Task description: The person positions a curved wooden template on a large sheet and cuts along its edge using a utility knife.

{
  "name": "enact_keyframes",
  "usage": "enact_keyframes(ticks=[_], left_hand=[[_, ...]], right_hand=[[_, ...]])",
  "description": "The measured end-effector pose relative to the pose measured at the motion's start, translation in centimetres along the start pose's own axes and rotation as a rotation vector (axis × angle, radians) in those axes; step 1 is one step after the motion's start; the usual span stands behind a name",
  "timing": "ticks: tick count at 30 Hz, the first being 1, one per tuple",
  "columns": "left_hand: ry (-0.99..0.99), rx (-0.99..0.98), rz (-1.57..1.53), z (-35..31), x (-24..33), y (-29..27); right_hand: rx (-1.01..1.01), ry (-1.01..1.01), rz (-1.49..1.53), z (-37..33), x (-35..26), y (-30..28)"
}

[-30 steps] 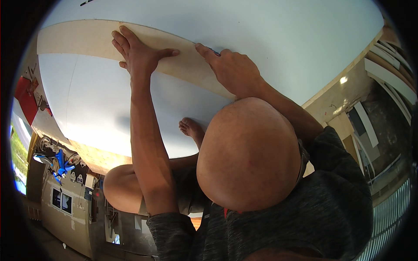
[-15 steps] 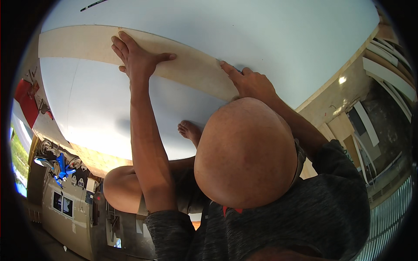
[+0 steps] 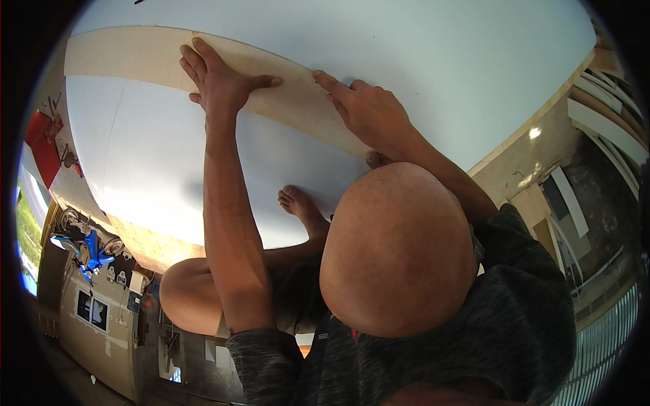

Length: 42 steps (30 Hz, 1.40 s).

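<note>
A long pale wooden strip point(image 3: 132, 51) lies across a large light-blue sheet point(image 3: 460, 61). My left hand point(image 3: 225, 84) presses on the strip with its fingers and thumb spread; nothing is in its grip. Farther right along the strip's far edge is my right hand point(image 3: 369, 111). Its index finger stretches to that edge while the other fingers curl under. A small dark bit shows by the curled fingers, but most of whatever they hold is hidden.
My bent right knee point(image 3: 399, 250) blocks the near middle, and my bare foot point(image 3: 294, 201) rests on the sheet. Cut boards point(image 3: 606, 125) lean at the far right. A blue motorbike point(image 3: 91, 257) stands on the left. A thin dark object point(image 3: 139, 2) is cut off at the top.
My right hand has slid left along the strip's far edge, closer to my left hand. The left hand keeps its place on the strip. The view has shifted slightly.
</note>
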<state>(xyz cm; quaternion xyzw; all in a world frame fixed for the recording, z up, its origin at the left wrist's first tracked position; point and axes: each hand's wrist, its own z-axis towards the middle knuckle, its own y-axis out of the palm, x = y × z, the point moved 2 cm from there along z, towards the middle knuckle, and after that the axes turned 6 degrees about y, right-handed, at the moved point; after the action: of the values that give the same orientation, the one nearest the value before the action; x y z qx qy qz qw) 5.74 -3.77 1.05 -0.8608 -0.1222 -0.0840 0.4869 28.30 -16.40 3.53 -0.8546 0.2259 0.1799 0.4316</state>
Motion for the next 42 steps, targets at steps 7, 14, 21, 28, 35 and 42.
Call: enact_keyframes(ticks=[7,14,21,28,35,42], left_hand=[[0.023,0.039,-0.002,0.0,-0.2,0.2],[0.026,0.033,-0.034,0.0,0.2,0.0],[0.016,0.027,-0.033,0.1,0.3,-0.4],[-0.004,0.015,0.024,-0.1,0.0,-0.2],[0.025,0.043,-0.006,0.0,-0.8,0.2],[0.017,0.020,-0.006,0.0,0.2,0.1]], right_hand=[[-0.104,0.044,-0.077,0.3,-1.2,-1.0],[-0.227,0.075,-0.104,-0.3,-1.6,-2.1],[-0.341,0.121,-0.065,-4.3,1.1,-4.0],[-0.236,0.123,-0.022,-2.8,1.0,-2.8],[-0.193,0.071,-0.013,0.3,-1.4,-1.8],[-0.149,0.057,-0.130,0.1,-1.4,-1.5]])
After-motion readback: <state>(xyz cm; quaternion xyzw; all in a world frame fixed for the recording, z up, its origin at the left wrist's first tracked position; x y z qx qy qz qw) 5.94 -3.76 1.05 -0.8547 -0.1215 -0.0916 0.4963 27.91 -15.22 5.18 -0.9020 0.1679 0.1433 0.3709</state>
